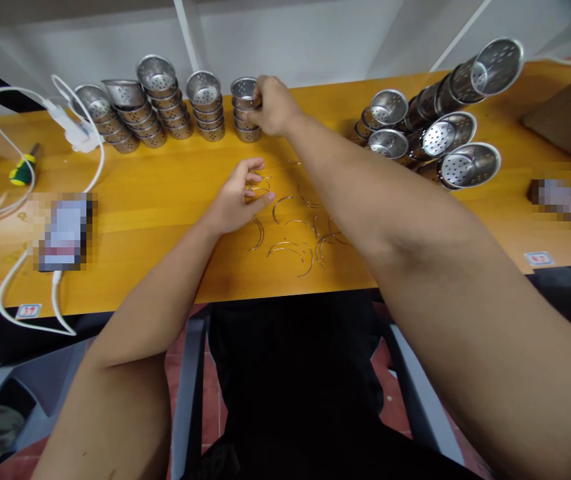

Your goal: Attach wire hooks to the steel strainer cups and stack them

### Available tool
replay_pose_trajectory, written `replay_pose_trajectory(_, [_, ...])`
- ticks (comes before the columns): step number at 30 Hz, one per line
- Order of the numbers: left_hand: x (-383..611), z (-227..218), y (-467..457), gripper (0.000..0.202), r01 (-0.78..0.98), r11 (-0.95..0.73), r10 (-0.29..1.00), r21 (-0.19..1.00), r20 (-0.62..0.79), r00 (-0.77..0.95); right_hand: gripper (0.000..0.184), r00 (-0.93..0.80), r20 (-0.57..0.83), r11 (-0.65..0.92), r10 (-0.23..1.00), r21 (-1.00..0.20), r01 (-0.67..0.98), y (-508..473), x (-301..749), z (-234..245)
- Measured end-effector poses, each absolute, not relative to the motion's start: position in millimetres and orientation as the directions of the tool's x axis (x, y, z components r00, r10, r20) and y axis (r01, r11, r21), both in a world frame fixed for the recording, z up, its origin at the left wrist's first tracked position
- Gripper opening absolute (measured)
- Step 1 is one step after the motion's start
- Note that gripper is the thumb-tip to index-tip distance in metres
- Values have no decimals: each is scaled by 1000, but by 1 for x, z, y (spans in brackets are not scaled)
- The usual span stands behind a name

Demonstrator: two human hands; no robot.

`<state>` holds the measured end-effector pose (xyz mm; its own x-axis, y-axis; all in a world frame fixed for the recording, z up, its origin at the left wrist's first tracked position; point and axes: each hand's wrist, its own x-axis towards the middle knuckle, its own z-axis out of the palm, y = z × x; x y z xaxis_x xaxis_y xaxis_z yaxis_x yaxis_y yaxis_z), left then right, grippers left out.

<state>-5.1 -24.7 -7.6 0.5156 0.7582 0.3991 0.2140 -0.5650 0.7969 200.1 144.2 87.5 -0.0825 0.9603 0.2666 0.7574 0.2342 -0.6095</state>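
At the back of the table, my right hand (278,107) is closed on the side of a short stack of perforated metal cups (246,123), with its fingers partly behind the wrist's side. My left hand (240,197) hovers low over the table with its fingers apart and nothing visibly held. Thin curved metal wires (293,243) lie scattered just right of it, and some lie by its fingertips. My right forearm hides part of the wires.
Several stacks of perforated cups (168,110) stand at the back left. More cup stacks lean or lie (458,167) at the right. A phone (65,233) with a white cable (3,287), a screwdriver (23,171) and a cardboard box (568,113) are also on the table.
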Motion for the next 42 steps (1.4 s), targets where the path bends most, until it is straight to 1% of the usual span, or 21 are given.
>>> replay_pose_trajectory(3, [-4,-10,-23,80,191,-589,741,785,431,514,82,-95,292,270,952,-651,709,151,206,78])
replay_pose_trajectory(8, [-5,-9,-22,76,234,-561,776,794,406,482,76,-94,348,314,933,-656,687,148,218,69])
replay_pose_trajectory(12, [-6,-11,-20,74,221,-561,783,798,424,455,86,-83,348,308,934,-664,681,141,224,71])
replay_pose_trajectory(14, [-6,-13,-19,73,222,-554,791,802,423,443,88,-89,315,288,945,-671,684,134,223,73])
replay_pose_trajectory(18, [-7,-13,-19,73,250,-554,797,794,418,436,71,-85,301,270,950,-652,709,114,215,81])
replay_pose_trajectory(21, [-7,-13,-19,71,274,-552,800,787,408,440,67,-76,314,271,946,-643,716,102,208,86])
replay_pose_trajectory(25, [-7,-15,-18,70,236,-560,786,794,420,453,79,-56,288,236,956,-640,731,96,201,94])
replay_pose_trajectory(31, [-6,-12,-20,68,225,-531,796,817,390,463,80,27,274,159,961,-634,757,100,191,100])
replay_pose_trajectory(37, [-6,-4,-25,66,248,-487,821,838,342,458,87,50,263,141,964,-657,741,109,187,101])
replay_pose_trajectory(42, [-5,-3,-26,69,263,-490,819,831,335,467,68,-22,259,188,966,-637,748,127,189,98])
